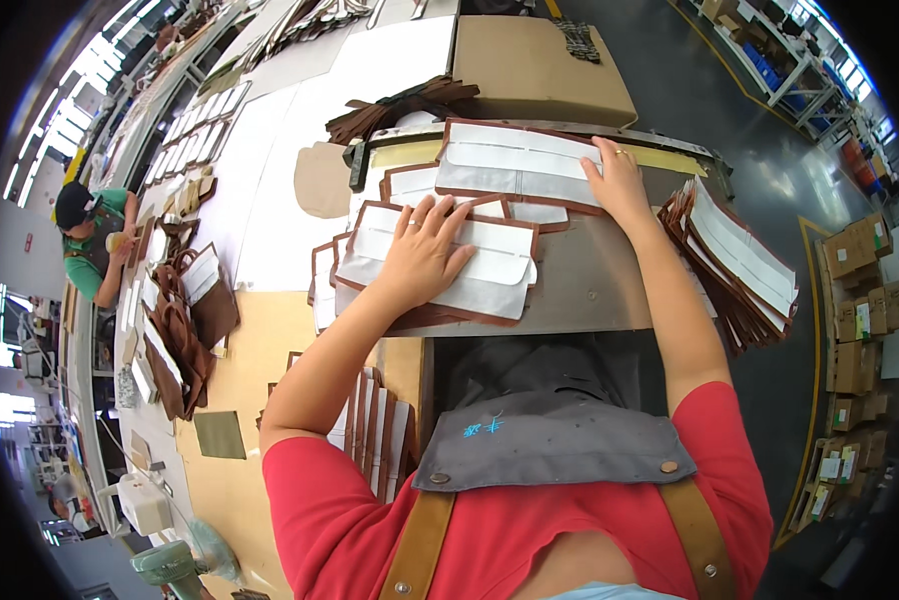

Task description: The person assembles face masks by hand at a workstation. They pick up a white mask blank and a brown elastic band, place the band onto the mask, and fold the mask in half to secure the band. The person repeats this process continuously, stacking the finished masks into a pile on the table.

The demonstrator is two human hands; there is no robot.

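My left hand [425, 255] lies with fingers spread over a brown-edged panel with a white lining [500, 250], on top of several overlapping similar pieces. My right hand [620, 185] rests at the right end of a second brown-edged white panel [520, 160], farther back on the worktop. Its thumb lies on the white face, apart from the fingers near the far edge. That panel partly covers another piece [410, 183]. The undersides of both panels are hidden.
A stack of brown-edged panels [735, 260] hangs over the worktop's right side. Dark brown strips [400, 105] lie behind, near a cardboard box [540, 70]. More panels [375, 430] stand by my left arm. A co-worker [95, 235] works at the left; cartons [855, 310] line the right.
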